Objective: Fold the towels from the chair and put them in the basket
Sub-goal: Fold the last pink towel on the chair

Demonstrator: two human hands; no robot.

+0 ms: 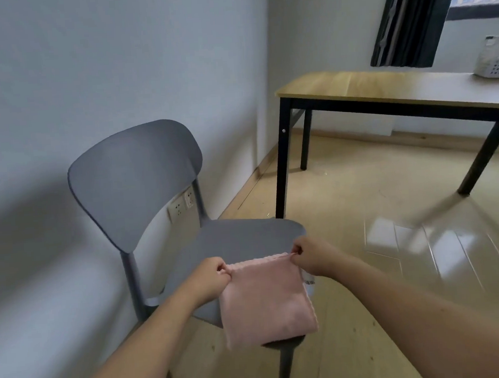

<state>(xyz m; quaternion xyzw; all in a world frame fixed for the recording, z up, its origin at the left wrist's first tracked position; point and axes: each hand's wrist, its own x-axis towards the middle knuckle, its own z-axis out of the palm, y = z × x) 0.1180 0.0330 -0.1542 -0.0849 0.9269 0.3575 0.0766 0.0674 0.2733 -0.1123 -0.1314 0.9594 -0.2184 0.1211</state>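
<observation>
A pink towel (pixel 266 301) hangs over the front of the grey chair's seat (pixel 231 237), held up by its top edge. My left hand (pixel 208 275) pinches the towel's top left corner. My right hand (pixel 313 255) pinches the top right corner, where a small white label shows below the hand. The towel's lower part droops past the seat's front edge. A white perforated basket (pixel 496 59) stands on the wooden table at the far right, partly cut off by the frame edge.
The wooden table (pixel 353 85) with black legs stands to the right of the chair, near the wall. A dark curtain (pixel 410 18) hangs by the window behind it. Wall sockets (pixel 181 207) show behind the chair back. Light wooden floor lies between chair and table.
</observation>
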